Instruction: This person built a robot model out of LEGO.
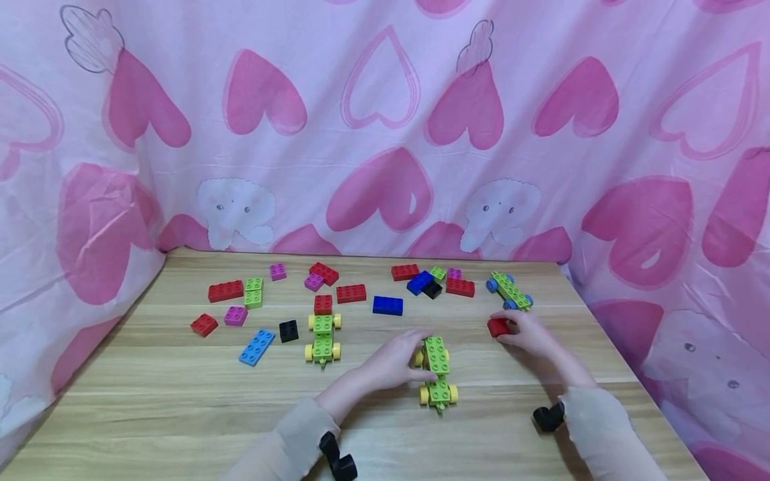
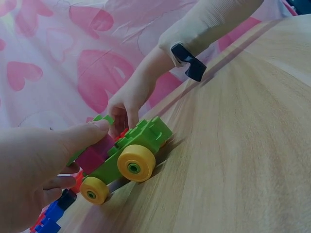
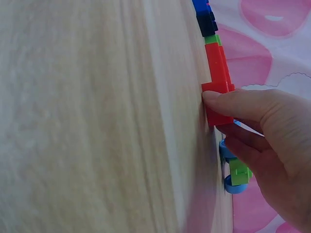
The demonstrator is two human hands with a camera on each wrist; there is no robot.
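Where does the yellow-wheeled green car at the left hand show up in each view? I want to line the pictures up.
Head: the yellow-wheeled car sits right of centre, in the lower half.
Left wrist: the yellow-wheeled car is left of centre, in the lower half.
Right wrist: not in it; the blue-wheeled car there is another one.
Shared landmark: the right hand, visible in all three.
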